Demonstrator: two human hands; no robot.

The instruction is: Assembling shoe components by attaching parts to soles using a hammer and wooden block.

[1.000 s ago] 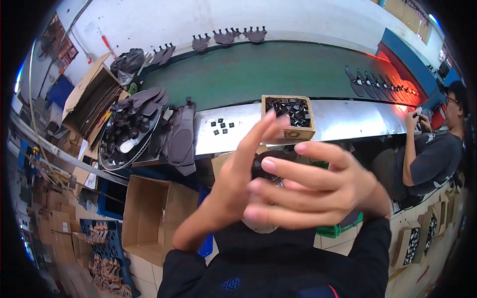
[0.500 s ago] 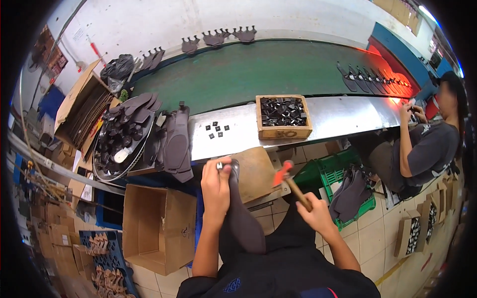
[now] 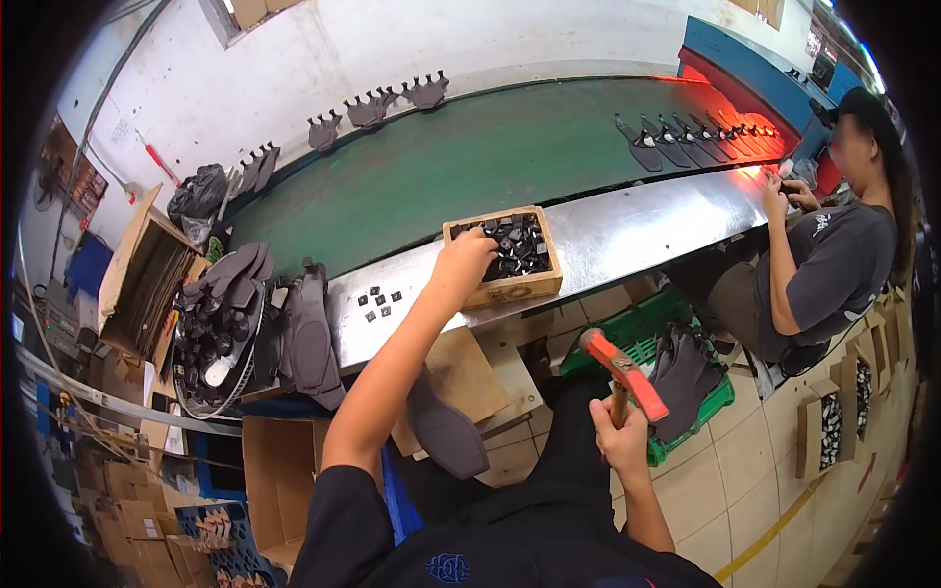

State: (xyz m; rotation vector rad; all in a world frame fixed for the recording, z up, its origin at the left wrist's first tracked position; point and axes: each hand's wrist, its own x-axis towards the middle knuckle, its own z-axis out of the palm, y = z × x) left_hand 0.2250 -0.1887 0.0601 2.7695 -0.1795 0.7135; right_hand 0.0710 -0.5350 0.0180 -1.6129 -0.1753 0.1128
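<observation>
Left hand [image 3: 464,263] in wooden box [image 3: 503,258], right hand [image 3: 619,443] closed on hammer [image 3: 621,370].

Reached with left arm across to the wooden box of small black pieces [image 3: 517,245] on the steel tabletop [image 3: 647,220], near side of the green belt [image 3: 470,171]; left grip curled over the box's left edge, fingers hidden, cannot tell whether closed on a piece. Right grip wrapped round the wooden handle, red-orange head raised just above. Dark sole [image 3: 446,431] propped on the stand between the arms. Five loose black pieces [image 3: 377,302] left of the box.
</observation>
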